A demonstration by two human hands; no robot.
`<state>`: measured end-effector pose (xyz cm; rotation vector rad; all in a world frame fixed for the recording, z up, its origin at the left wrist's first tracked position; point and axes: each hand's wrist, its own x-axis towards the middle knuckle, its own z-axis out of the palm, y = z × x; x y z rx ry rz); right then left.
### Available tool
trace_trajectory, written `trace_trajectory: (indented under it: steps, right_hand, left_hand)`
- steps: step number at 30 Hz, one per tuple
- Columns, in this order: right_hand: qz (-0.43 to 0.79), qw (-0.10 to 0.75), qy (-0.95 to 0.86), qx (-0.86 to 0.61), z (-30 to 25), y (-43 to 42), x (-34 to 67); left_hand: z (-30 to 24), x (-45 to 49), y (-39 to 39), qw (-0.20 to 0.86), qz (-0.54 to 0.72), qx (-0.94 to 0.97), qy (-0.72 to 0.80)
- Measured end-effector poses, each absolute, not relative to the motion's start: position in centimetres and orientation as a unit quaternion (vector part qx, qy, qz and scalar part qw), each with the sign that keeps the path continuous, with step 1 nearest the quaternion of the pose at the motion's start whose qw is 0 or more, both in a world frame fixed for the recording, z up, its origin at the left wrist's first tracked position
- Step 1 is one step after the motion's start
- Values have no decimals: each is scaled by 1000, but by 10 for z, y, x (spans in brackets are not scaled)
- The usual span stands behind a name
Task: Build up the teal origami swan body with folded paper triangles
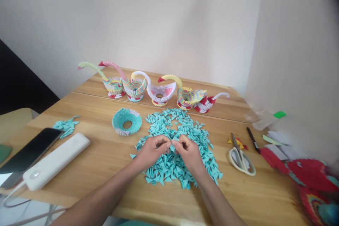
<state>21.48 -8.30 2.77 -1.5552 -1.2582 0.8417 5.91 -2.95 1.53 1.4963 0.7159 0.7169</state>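
Note:
My left hand (156,148) and my right hand (187,151) meet over a spread heap of folded teal paper triangles (169,169). Thumbs and fingertips of both hands pinch a small teal paper piece (172,145) between them, its shape mostly covered by the fingers. To the left of the heap's far part sits a round bowl of interlocked teal paper pieces (127,117), with a stretch of pale lilac along its rim and an opening in its middle.
Several folded-paper swans (161,91) stand in a row at the back. Scissors (241,159), a black pen (253,140) and red paper work (312,174) lie right. A phone (31,150), a white power strip or charger (57,160) and teal strips (66,126) lie left.

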Motion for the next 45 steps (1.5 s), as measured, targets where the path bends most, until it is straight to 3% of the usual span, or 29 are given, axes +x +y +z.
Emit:
trace_trajectory:
  steps: [15, 17, 23, 29, 34, 45]
  right_hand:
    - [412, 538, -478, -559, 20, -82, 215]
    - [403, 545, -493, -546, 22, -81, 214]
    - [318, 533, -550, -558, 26, -82, 215]
    - [142, 485, -648, -570, 26, -86, 217]
    - [70, 464, -695, -544, 24, -86, 217]
    - [39, 404, -740, -537, 26, -88, 219]
  left_hand:
    - [8, 64, -31, 717, 313, 561, 271]
    - [11, 62, -31, 662, 338, 603, 291]
    - [23, 53, -29, 300, 408, 799, 323]
    - [19, 52, -27, 180, 416, 846, 280]
    - [20, 54, -28, 196, 415, 839, 293]
    - [32, 52, -31, 353, 390, 788, 321]
